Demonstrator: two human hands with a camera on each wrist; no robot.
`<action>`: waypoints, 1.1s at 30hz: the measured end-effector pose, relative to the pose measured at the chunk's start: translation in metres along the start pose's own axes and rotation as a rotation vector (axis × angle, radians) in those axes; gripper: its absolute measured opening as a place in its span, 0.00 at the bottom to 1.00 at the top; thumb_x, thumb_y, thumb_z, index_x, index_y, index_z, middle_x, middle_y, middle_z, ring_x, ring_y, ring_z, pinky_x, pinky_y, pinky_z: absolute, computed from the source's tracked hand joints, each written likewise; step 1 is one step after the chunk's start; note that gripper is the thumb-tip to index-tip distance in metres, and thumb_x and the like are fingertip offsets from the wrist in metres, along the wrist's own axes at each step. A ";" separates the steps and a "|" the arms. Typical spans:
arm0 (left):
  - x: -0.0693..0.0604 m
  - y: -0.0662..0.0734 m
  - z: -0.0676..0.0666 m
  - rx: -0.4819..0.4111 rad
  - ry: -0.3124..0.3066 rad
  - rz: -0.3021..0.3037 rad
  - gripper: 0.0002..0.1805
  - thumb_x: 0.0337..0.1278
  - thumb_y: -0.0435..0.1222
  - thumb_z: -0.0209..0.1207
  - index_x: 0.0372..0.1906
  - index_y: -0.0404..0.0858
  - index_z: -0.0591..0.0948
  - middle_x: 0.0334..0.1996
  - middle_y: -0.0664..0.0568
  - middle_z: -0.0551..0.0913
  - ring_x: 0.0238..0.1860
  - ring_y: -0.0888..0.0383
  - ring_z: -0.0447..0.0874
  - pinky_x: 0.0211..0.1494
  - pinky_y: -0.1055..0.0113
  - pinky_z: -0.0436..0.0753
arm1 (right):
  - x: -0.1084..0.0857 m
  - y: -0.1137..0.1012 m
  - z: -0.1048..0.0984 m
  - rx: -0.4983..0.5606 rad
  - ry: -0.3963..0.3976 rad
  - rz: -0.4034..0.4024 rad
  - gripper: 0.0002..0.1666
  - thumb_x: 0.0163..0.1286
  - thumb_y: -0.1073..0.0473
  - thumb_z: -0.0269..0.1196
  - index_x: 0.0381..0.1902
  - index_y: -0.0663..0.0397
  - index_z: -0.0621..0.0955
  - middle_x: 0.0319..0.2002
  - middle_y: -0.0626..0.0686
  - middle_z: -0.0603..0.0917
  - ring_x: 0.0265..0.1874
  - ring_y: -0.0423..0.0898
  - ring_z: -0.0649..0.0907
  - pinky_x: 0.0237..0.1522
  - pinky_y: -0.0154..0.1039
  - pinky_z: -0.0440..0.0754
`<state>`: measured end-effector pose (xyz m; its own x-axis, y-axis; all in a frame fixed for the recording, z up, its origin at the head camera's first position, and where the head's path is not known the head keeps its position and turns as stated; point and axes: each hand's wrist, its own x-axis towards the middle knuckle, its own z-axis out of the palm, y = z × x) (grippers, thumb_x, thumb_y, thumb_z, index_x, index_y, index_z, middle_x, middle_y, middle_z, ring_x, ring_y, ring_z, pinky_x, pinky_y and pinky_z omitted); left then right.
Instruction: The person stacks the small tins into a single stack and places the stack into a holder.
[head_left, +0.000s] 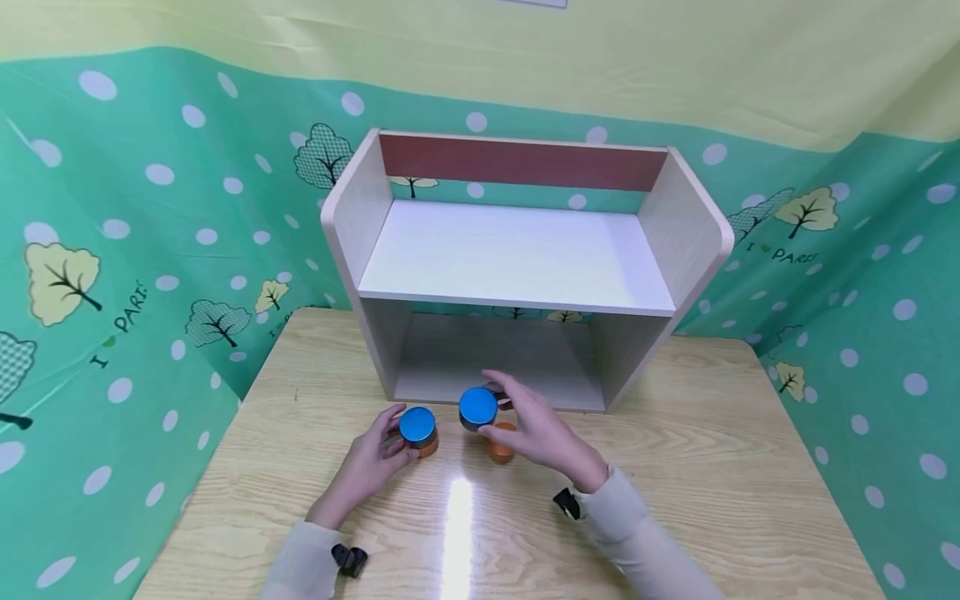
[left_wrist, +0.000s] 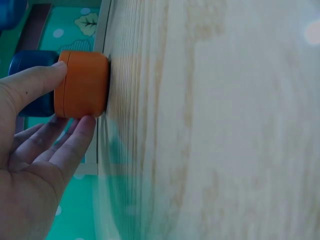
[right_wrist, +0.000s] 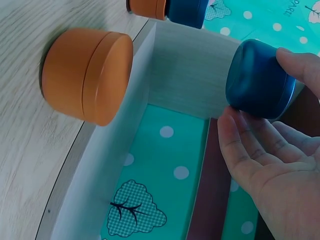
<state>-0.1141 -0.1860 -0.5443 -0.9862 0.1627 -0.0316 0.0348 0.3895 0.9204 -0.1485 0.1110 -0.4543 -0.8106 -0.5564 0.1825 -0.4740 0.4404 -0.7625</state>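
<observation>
To the left, a round blue tin [head_left: 417,423] is stacked on an orange tin [head_left: 430,448] that stands on the table. My left hand [head_left: 367,468] holds this stack low, thumb and fingertips on opposite sides of the orange tin [left_wrist: 85,85]. A second blue tin [head_left: 477,407] is pinched between the thumb and fingers of my right hand [head_left: 542,429]. In the right wrist view this blue tin [right_wrist: 257,82] hangs in the air, apart from a second orange tin [right_wrist: 75,75]. That orange tin rests on the table, partly behind my right hand in the head view.
Just behind the tins stands a two-level shelf [head_left: 517,254] with pale side panels and a reddish-brown back rail [head_left: 525,162]. Its lower front edge lies close to the hands. A green patterned cloth [head_left: 172,167] surrounds the wooden table [head_left: 712,467] at the back and sides.
</observation>
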 end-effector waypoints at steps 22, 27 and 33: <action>0.001 0.001 0.001 0.005 0.006 -0.024 0.43 0.56 0.30 0.70 0.75 0.42 0.63 0.66 0.36 0.72 0.66 0.39 0.72 0.59 0.55 0.80 | 0.020 -0.008 0.018 0.013 -0.045 0.009 0.47 0.66 0.54 0.71 0.76 0.50 0.61 0.64 0.52 0.75 0.56 0.47 0.80 0.57 0.38 0.81; 0.001 0.001 0.001 0.016 0.009 -0.013 0.43 0.56 0.30 0.71 0.75 0.41 0.63 0.66 0.37 0.73 0.65 0.38 0.73 0.59 0.55 0.81 | 0.024 -0.009 0.023 0.019 -0.049 -0.008 0.46 0.66 0.56 0.71 0.76 0.51 0.61 0.62 0.52 0.76 0.56 0.46 0.80 0.58 0.42 0.82; 0.000 0.001 0.001 0.021 0.007 0.001 0.43 0.57 0.31 0.70 0.75 0.40 0.62 0.66 0.37 0.73 0.64 0.38 0.73 0.59 0.54 0.81 | 0.028 -0.010 0.029 0.019 -0.059 -0.027 0.46 0.66 0.54 0.71 0.76 0.52 0.61 0.61 0.52 0.77 0.56 0.47 0.80 0.58 0.44 0.82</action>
<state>-0.1137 -0.1853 -0.5437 -0.9872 0.1569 -0.0277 0.0394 0.4087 0.9118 -0.1569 0.0704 -0.4594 -0.7755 -0.6089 0.1669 -0.4886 0.4113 -0.7695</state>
